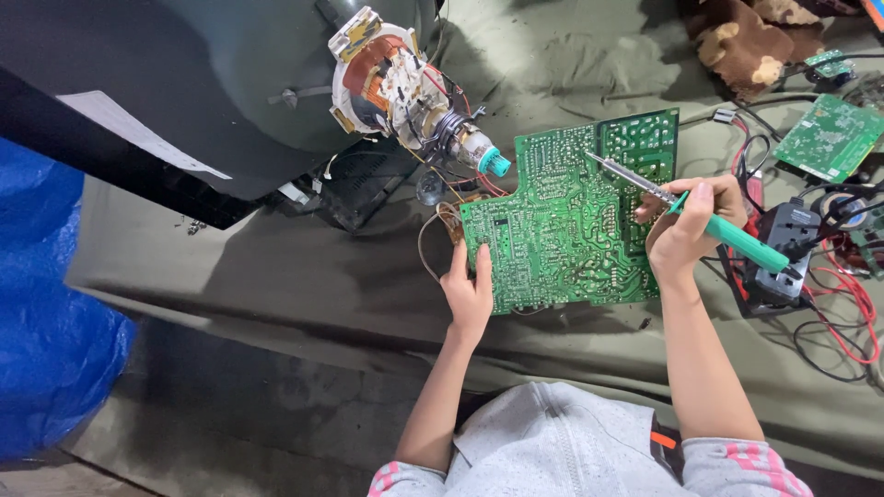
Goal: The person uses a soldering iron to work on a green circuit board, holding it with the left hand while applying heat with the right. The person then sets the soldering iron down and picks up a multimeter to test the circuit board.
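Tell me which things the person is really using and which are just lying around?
In use:
- left hand gripping the big green circuit board
- right hand holding the green-handled soldering iron over that board

Lying about:
- smaller green board
- red wires
- blue sheet
- brown patterned cloth

circuit board [562, 221]: glossy green laminate, silvery solder | soldering iron [700, 213]: bare metal shaft, smooth teal plastic handle | surface [276, 267]: matt olive cloth, creased | tarp [46, 304]: shiny blue plastic
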